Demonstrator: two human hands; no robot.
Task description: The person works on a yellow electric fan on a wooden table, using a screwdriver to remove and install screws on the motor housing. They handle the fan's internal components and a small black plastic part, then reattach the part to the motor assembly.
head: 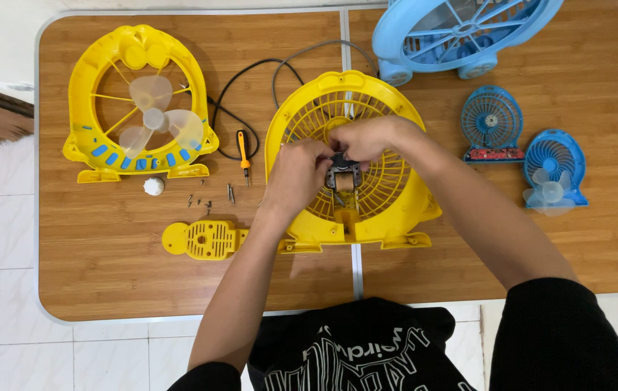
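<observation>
At the upper left of the frame, a yellow fan front [139, 108] with clear blades lies on the tabletop [99, 268]. Below it sit a white knob [153, 186], small screws [208, 199] and a yellow cover [206, 239]. A screwdriver [243, 153] lies near the middle. Three blue fans [461, 32] [492, 123] [553, 170] are at the right.

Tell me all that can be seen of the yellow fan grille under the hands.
The yellow fan grille is a round shell of glossy plastic with thin radial ribs, a thick rim and small feet at its lower edge. It lies flat across the seam of the wooden table. A small dark motor sits at its centre on a yellow post. The left hand and right hand meet over that motor. Black and grey cables run from behind its top.
</observation>
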